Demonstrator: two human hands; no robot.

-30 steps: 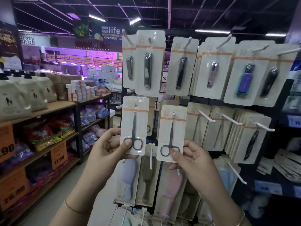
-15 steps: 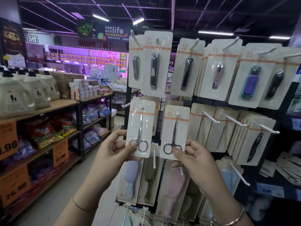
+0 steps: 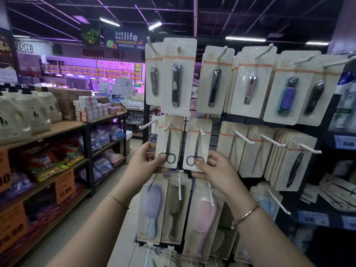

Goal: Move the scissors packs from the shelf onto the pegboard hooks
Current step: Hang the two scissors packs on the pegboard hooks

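Cardboard scissors packs [image 3: 168, 140] on hooks [image 3: 165, 129]; left hand [image 3: 142, 167] pinches left pack [image 3: 170, 149] bottom, right hand [image 3: 218, 175] right pack [image 3: 199, 149].

We log left scissors pack [image 3: 169, 139]: cream card, orange stripe, clear blister, small black scissors with loops down; upright, threaded on white peg hook [image 3: 165, 128]. Right scissors pack [image 3: 198, 143]: same make, upright, on neighbouring hook [image 3: 201, 131], just beside first. We note further packs [image 3: 335, 195] lying flat on dark shelf [image 3: 308, 206], far right.
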